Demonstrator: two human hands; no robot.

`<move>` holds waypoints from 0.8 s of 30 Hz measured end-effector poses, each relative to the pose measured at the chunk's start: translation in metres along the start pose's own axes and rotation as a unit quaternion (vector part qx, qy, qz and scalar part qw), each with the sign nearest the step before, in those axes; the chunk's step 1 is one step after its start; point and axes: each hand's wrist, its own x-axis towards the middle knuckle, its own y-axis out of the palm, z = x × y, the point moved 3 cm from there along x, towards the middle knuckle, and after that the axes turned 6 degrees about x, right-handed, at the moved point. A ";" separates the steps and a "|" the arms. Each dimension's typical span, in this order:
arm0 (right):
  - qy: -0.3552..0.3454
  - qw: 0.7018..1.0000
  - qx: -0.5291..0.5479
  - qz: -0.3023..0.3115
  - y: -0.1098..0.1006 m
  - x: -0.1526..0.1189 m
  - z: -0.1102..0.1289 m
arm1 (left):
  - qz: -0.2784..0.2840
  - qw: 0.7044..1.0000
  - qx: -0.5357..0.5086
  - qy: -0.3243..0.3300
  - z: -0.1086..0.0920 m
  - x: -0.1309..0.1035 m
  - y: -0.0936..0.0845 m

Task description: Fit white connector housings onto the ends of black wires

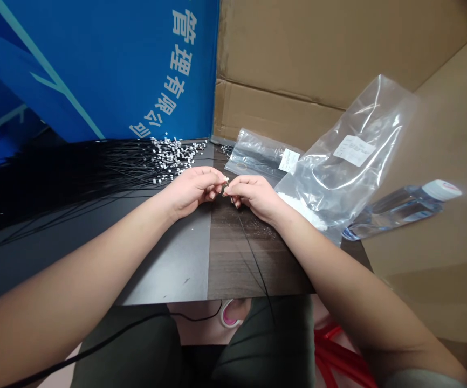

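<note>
Over the middle of the table, my left hand (pixel 197 188) pinches a small white connector (pixel 226 179) between thumb and forefinger. Close beside it, my right hand (pixel 253 195) is closed on a thin black wire (pixel 253 248), whose tail runs down over the table's front edge. The fingertips of both hands nearly meet at the connector. Whether the wire's end sits inside the connector is too small to tell. To the left lies a big bundle of black wires (pixel 75 167), with many white connectors (pixel 172 156) on their ends.
A clear plastic bag (pixel 363 161) with small white pieces (pixel 304 210) stands at the right. Behind my hands lies a flatter labelled bag (pixel 253 153). A water bottle (pixel 403 210) leans on its side near the cardboard (pixel 282 48). A blue printed panel (pixel 136 64) rises behind the wires.
</note>
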 end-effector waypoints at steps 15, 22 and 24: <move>0.001 1.000 -0.015 -0.010 0.001 0.000 0.001 | -0.015 1.000 0.009 0.006 0.002 0.001 0.000; 0.004 1.000 -0.020 -0.008 0.002 -0.001 0.003 | -0.012 1.000 0.002 0.005 0.003 0.000 0.001; 0.002 1.000 -0.023 -0.004 0.001 -0.001 0.002 | -0.011 1.000 0.002 0.003 0.003 0.000 0.002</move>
